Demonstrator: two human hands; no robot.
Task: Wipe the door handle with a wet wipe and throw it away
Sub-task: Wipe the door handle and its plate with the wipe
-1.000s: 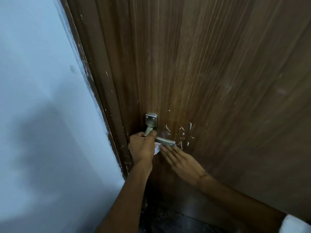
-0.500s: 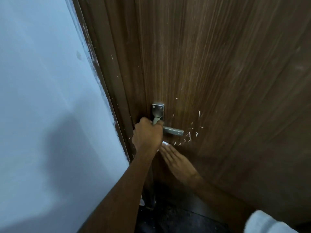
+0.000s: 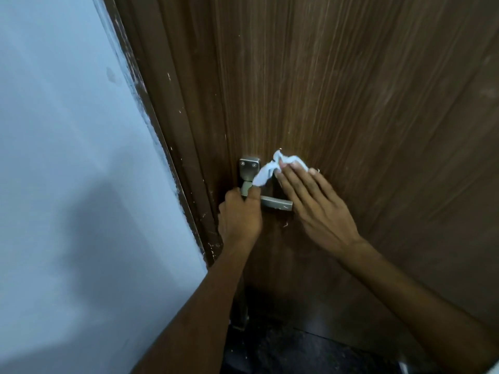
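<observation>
A silver lever door handle (image 3: 278, 204) with a square backplate (image 3: 249, 168) is fixed to the brown wooden door (image 3: 351, 90). My left hand (image 3: 239, 214) is closed around the handle's inner end near the plate. A white wet wipe (image 3: 266, 172) hangs crumpled just above the lever, against the door and over the plate's right edge. My right hand (image 3: 316, 209) lies flat with fingers stretched out, its fingertips pressing the wipe's upper part to the door. The lever's outer end shows between both hands.
A pale blue wall (image 3: 75, 171) fills the left side, meeting the dark door frame (image 3: 167, 136). Dark floor (image 3: 283, 352) shows at the bottom between my forearms. Small white scratch marks dot the door near the handle.
My right hand rose from under the lever to above it, bringing the wipe up into plain sight. My left hand kept its grip on the handle.
</observation>
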